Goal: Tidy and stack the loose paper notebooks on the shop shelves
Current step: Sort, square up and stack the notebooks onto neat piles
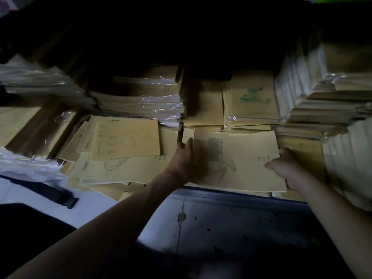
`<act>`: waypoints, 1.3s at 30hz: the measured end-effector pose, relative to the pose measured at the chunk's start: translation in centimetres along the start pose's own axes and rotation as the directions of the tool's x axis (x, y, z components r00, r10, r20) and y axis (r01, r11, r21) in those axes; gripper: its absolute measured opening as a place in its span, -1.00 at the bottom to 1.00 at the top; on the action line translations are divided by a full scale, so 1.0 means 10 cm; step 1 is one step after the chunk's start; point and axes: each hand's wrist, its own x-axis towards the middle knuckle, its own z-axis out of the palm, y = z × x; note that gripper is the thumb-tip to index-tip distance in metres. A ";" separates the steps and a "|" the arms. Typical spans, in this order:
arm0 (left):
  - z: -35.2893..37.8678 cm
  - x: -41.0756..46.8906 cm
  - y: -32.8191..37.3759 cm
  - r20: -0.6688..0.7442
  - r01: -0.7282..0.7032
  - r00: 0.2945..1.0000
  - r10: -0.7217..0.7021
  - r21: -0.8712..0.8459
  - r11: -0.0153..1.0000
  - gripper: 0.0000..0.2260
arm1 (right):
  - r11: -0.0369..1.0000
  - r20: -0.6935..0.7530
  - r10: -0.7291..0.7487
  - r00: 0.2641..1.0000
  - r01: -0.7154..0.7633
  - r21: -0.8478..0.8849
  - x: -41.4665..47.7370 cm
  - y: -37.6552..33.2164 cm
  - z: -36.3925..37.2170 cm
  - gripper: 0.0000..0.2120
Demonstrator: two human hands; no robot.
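Both hands are on a pile of kraft-paper notebooks that lies flat at the front edge of the shelf. The left hand rests with fairly straight fingers against the pile's left side. The right hand grips the right edge with its thumb on the top cover (its fingers are hidden behind). To the left, loose notebooks sprawl askew, with plastic-wrapped bundles stacked behind them.

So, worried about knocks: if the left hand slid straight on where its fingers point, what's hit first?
Probably the plain notebook pile behind the held stack; the left hand points at its front edge, though depth is unclear.
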 end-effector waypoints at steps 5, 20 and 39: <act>0.19 0.02 -0.22 0.266 -0.231 0.962 0.057 0.691 0.685 0.04 | 0.999 -0.032 -0.014 0.999 0.013 -0.045 0.12 0.11 0.31 -0.44; -0.80 -0.01 -0.25 -0.292 0.091 0.955 -0.052 0.120 0.989 -0.68 | 0.863 -0.110 -0.505 0.856 0.503 -0.045 -0.61 -1.02 1.02 -0.66; -1.83 -0.64 -1.48 -0.438 0.423 0.725 -0.532 -0.326 0.845 -0.77 | 0.912 0.230 -0.409 0.883 0.406 0.062 -1.08 -1.70 2.33 -0.37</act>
